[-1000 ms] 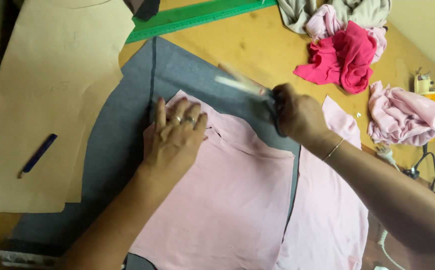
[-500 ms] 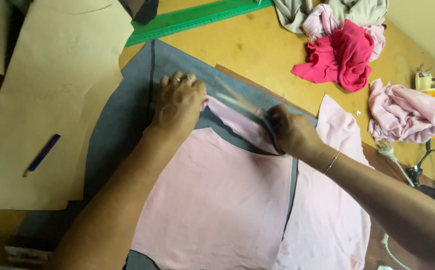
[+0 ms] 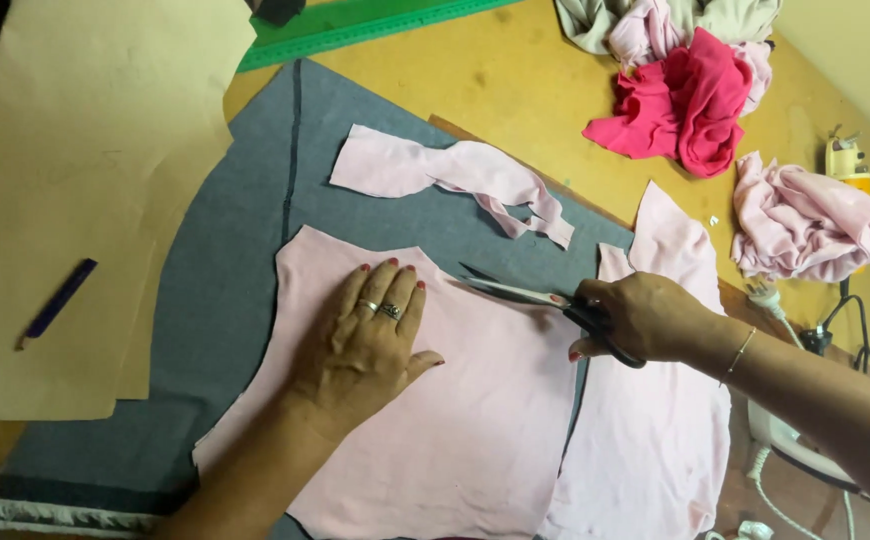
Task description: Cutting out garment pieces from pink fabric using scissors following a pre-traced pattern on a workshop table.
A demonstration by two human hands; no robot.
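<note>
Pencil (image 3: 55, 303) far left on brown pattern paper (image 3: 85, 180), well apart from the work. Next, grey cloth (image 3: 215, 270) under everything, bare along its left side. Left hand (image 3: 370, 335) flat, fingers spread, pressing the pink fabric piece (image 3: 455, 440) near its upper edge. Cut-off pink strip (image 3: 455, 175) above, lying apart. Scissors (image 3: 530, 298) at the piece's top right edge, blades nearly closed, tips pointing left. Right hand (image 3: 640, 318) closed through the handles. Wooden table (image 3: 515, 90) bare beyond.
</note>
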